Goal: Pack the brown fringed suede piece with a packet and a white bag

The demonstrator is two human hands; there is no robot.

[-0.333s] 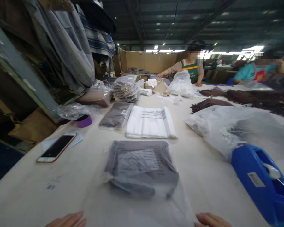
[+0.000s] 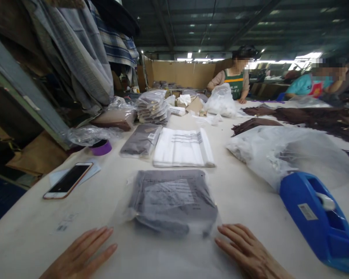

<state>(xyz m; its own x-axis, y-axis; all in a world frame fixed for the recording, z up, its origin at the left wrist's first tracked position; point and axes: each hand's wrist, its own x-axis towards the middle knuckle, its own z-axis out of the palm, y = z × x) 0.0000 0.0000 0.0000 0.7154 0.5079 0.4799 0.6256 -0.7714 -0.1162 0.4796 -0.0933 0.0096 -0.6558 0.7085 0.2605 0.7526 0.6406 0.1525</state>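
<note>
A folded grey garment in a clear plastic bag (image 2: 172, 201) lies on the white table (image 2: 250, 209) right in front of me. My left hand (image 2: 83, 254) rests flat at the bag's near left corner, fingers apart. My right hand (image 2: 248, 252) lies flat at the bag's near right corner, fingers spread on the loose open end of the plastic. Neither hand grips anything.
A blue tape dispenser (image 2: 320, 221) stands at the right, a phone (image 2: 68, 180) at the left. Beyond lie a stack of white bags (image 2: 183, 147), a bagged grey garment (image 2: 141, 140), a purple tape roll (image 2: 101, 147) and a large clear bag (image 2: 282, 153). Two people work at the far end.
Both hands have slid forward onto the table, from the frame's bottom edge up to the near corners of the bag. The view has tilted slightly down.
</note>
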